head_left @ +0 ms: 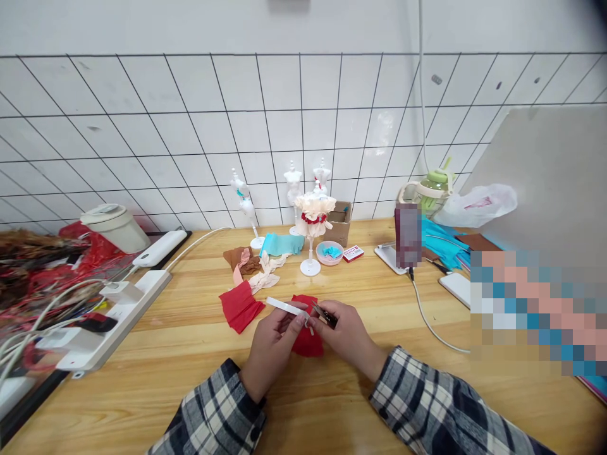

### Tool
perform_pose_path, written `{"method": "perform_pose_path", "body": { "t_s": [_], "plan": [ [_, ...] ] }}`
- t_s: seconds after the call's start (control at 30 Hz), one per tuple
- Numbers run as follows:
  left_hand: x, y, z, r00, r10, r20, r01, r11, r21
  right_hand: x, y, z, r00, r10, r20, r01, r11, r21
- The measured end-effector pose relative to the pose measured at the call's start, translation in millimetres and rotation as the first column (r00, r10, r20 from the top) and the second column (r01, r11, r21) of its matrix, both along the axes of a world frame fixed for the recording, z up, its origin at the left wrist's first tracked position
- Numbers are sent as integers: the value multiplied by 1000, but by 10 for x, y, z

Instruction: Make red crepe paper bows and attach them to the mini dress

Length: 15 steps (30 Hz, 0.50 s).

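My left hand [279, 332] is closed on a narrow white strip [283, 306], whose flat end sticks out to the left. My right hand [344, 328] is closed around a small dark metal tool [327, 315] that looks like thread snips. Its thumb and fingertips meet those of my left hand at the strip's curled end. Beneath both hands lies a red cloth piece [308, 344], partly hidden by them. To the left is a second red cloth piece [241, 306], lying flat on the table.
Behind my hands stands a small white dress form [310, 249] with cream ruffled fabric and a red band. A pink bowl [325, 258] is beside it. A power strip [118, 322] lies at left. A phone [408, 237] and its cable [427, 319] are at right.
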<state>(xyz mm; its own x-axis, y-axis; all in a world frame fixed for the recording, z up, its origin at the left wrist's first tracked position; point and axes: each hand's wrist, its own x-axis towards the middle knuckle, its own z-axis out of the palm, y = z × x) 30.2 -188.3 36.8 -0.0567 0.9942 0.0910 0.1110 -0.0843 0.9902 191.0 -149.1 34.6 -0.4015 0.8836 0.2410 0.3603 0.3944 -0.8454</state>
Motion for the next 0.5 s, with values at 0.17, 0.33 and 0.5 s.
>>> {"method": "perform_pose_path", "body": {
  "t_s": [0.17,0.33,0.5],
  "plan": [
    [-70,28,13,966,65,-251,-44,995,86,12,26,-19,983,101,-153,-126,978,-166],
    [-101,61,56,925,108,-363,-55,987,154,-2,45,-57,977,90,-195,-141,953,-269],
    [-72,49,5,949,107,-298,-85,993,85,-19,49,-61,969,83,-233,-157,935,-318]
  ]
}}
